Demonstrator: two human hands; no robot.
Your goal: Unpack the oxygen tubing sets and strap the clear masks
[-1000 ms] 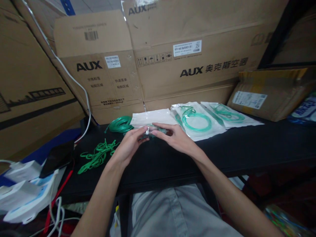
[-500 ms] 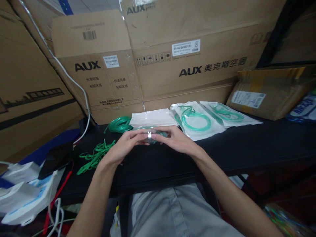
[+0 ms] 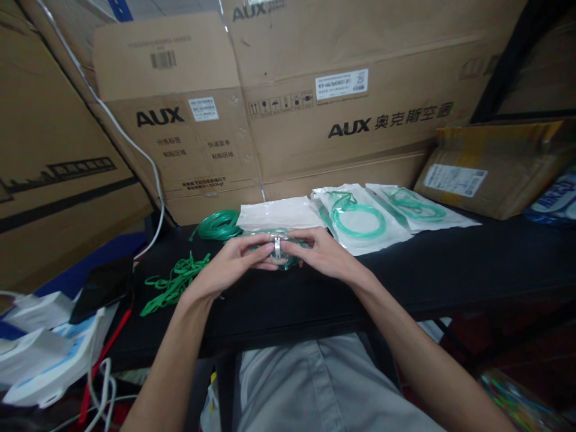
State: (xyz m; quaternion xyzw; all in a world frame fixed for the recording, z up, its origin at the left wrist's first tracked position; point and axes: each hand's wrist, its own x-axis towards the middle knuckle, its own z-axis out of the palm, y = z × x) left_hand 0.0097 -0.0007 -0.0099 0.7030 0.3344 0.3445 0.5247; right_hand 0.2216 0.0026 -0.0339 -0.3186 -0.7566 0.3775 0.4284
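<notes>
Between my hands, just above the black table, is a clear greenish oxygen mask with a small metal nose strip facing me. My left hand grips its left side, thumb against the strip. From the right, my right hand holds the other side, its thumb also at the strip. Fingers cover much of the mask. Behind my left hand lies a coil of green tubing. A tangle of green elastic straps rests left of my left wrist. A white pouch lies behind the mask.
Two packs with green tubing lie at the back right. A taped carton stands beyond them. Large cardboard sheets wall off the back. White chargers and a power strip crowd the left, with a black phone-like slab.
The mask has tilted in my hands, and more of its underside shows below my thumbs. The metal strip has shifted slightly right. Both hands keep their hold.
</notes>
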